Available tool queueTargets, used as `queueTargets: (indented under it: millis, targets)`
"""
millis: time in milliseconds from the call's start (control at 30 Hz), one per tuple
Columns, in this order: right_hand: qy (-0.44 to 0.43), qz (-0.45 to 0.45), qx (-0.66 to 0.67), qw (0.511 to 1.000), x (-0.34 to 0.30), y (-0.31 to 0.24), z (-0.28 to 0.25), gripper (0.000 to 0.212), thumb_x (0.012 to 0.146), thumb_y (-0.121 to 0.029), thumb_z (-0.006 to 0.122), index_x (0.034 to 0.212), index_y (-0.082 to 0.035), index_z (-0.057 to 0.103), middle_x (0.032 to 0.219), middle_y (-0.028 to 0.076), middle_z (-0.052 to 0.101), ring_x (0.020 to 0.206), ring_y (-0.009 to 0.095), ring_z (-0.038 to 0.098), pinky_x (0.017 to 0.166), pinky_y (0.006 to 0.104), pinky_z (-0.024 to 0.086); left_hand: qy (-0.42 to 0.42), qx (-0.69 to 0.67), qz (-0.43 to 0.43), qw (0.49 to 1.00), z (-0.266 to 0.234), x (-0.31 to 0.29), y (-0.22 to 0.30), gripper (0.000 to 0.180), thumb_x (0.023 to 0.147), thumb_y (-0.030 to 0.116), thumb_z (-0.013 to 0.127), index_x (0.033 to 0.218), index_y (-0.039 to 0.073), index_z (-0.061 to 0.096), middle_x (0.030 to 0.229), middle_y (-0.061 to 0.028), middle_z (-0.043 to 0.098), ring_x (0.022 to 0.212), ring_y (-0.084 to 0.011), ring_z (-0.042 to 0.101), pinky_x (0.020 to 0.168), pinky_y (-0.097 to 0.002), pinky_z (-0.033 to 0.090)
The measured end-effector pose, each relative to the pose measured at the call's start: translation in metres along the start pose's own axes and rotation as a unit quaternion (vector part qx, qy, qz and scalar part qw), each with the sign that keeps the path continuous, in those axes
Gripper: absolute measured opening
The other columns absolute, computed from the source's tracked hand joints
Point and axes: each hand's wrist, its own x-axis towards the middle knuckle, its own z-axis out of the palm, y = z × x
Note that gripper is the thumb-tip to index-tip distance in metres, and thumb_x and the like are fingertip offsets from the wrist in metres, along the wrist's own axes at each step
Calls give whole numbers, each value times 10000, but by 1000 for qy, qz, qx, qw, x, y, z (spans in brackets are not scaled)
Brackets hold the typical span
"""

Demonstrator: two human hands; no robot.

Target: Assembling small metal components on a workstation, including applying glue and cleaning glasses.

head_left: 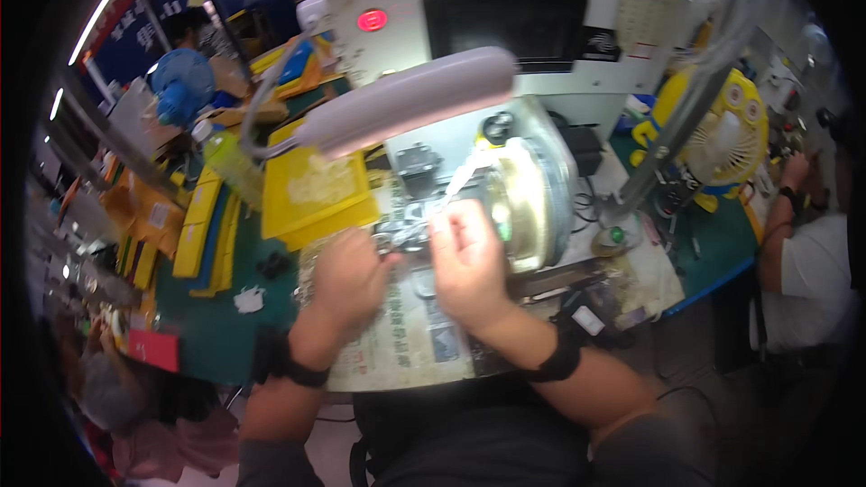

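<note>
My left hand (350, 275) is closed at the left side of a small grey metal fixture (404, 233) on the bench. Its curled fingers hide whatever they grip. Just right of the fixture, my right hand (471, 261) has thumb and fingertips pinched together. What lies in that pinch is too small and blurred to name. Above the right fingertips a narrow white piece (463, 177) slants up toward a brightly lit round machine part (528, 203) with a clear guard. A grey metal block (418, 167) stands behind the fixture.
A lamp (410, 99) hangs low over the work. Yellow trays (316, 194) and a green bottle (230, 158) are at left; a yellow fan (722, 131) and metal post (677, 131) at right. Behind stands a white machine housing (388, 54) with a dark screen (505, 27). A person's arm (780, 216) is far right.
</note>
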Motion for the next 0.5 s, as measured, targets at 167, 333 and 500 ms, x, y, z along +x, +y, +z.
queueTargets:
  millis: [167, 333, 500]
  targets:
    - [-18, 41, -6, 999, -4, -9, 6, 114, 1010, -120, 577, 972, -23, 531, 801, 144, 582, 684, 232, 562, 645, 378, 472, -33, -75, -76, 994, -1, -8, 11, 129, 933, 112, 598, 901, -7, 636, 858, -199, 611, 796, -417, 576, 705, -499, 440]
    - [-64, 162, 114, 978, -34, -26, -14, 128, 1048, -150, 531, 1042, -22, 533, 856, 60, 551, 767, 133, 533, 693, 313, 459, -43, 1, -71, 997, -3, -11, 21, 173, 922, 158, 643, 886, -11, 633, 848, -187, 604, 786, -410, 572, 690, -481, 447]
    - [-244, -115, 14, 963, -76, -80, -120, 142, 975, -77, 607, 1085, -5, 555, 891, 86, 583, 760, 182, 551, 705, 314, 460, -25, -5, -107, 994, -30, -36, 59, 382, 843, 154, 739, 1169, -13, 630, 1028, -186, 684, 926, -372, 652, 810, -424, 518]
